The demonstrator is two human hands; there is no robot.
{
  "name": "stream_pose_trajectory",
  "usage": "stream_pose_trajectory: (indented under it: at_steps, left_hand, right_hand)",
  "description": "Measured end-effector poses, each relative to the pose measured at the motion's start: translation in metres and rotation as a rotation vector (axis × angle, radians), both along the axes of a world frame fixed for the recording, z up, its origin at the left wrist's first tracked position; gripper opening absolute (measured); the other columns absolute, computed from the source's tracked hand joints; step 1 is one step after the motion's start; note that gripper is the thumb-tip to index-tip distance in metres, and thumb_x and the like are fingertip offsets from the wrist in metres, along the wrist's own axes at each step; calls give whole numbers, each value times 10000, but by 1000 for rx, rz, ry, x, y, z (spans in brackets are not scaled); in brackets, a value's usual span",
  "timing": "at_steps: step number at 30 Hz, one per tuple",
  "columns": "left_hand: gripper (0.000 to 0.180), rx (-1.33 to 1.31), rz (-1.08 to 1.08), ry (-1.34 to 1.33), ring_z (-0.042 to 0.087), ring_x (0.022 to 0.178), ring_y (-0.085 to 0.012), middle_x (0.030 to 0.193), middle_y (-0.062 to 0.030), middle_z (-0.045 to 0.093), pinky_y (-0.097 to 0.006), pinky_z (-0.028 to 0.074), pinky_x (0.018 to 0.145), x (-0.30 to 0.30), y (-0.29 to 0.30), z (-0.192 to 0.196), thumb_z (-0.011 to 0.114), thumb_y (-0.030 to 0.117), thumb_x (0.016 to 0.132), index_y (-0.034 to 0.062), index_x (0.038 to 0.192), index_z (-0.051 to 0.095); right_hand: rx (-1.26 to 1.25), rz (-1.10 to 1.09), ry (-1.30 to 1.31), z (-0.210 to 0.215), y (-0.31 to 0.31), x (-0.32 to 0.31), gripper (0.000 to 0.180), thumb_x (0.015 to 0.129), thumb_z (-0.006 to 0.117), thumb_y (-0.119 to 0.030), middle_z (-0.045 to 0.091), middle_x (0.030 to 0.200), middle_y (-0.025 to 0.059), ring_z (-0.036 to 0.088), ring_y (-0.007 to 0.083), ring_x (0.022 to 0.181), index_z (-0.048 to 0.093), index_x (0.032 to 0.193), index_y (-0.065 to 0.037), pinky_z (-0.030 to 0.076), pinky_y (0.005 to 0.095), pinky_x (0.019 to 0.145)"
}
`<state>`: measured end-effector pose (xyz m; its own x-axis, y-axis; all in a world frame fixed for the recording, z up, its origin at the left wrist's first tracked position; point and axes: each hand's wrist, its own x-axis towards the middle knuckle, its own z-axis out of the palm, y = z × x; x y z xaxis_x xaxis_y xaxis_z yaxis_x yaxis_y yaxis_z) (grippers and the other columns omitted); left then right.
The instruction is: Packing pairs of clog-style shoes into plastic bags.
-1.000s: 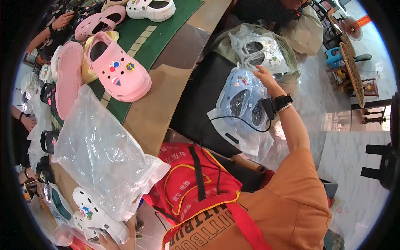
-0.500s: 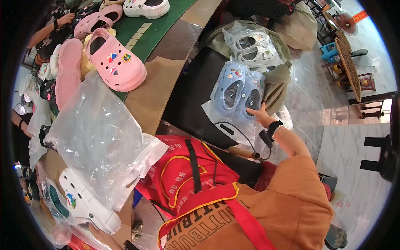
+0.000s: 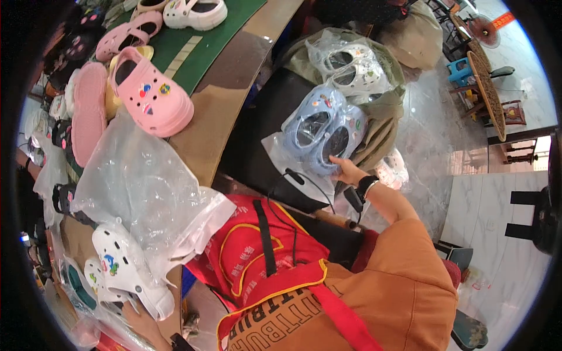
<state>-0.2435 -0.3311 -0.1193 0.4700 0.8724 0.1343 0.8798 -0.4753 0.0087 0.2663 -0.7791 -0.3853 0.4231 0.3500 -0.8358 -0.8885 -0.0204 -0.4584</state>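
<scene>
A pair of light blue clogs (image 3: 321, 167) with small charms lies in a clear plastic bag on the right. My right hand (image 3: 346, 171) is closed on the heel end of the nearer blue clog, thumb on top. At the lower left, my left hand (image 3: 140, 324) is under a white clog (image 3: 120, 254) with colourful charms, closed against its lower end; its fingertips are partly hidden. A second white clog (image 3: 96, 278) shows beside it. Next to them a clear plastic bag (image 3: 137, 175) lies spread over the table edge.
A pink clog (image 3: 155, 102) and an upturned pink sole (image 3: 89, 114) sit on the table beside a green mat (image 3: 219, 44). Bagged white clogs (image 3: 357, 70) lie in an olive sack (image 3: 389, 120). A cable (image 3: 316, 186) runs near my right wrist.
The blue clogs have shifted left and turned slightly with my right hand. The white clog at my left hand has tilted and risen, and a second white clog now shows beside it.
</scene>
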Motion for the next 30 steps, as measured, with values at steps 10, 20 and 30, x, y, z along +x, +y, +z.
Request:
stream_pose_trajectory:
  at_steps: [10, 20, 30]
  left_hand:
    - [402, -40, 115, 160, 511, 967, -397, 1027, -265, 553, -411, 404, 847, 15, -24, 27, 496, 280, 848, -72, 1032, 557]
    - [344, -15, 121, 232, 501, 951, -434, 1017, -307, 531, -439, 399, 842, 35, -28, 33, 467, 156, 811, -98, 1028, 546]
    - [427, -162, 347, 148, 480, 952, -443, 1054, -320, 507, -451, 376, 843, 30, -46, 38, 441, 249, 876, -107, 1106, 488]
  right_hand:
    - [426, -26, -163, 67, 43, 20, 285, 888, 486, -136, 530, 1139, 100, 509, 241, 1061, 493, 1119, 30, 433, 415, 913]
    - [231, -207, -1161, 89, 91, 214, 328, 848, 571, -185, 595, 1036, 82, 542, 146, 915, 527, 1096, 25, 434, 295, 824]
    - [-952, 103, -1447, 124, 72, 345, 308, 838, 580, -281, 643, 837, 123, 585, 194, 749, 610, 906, 18, 477, 297, 650]
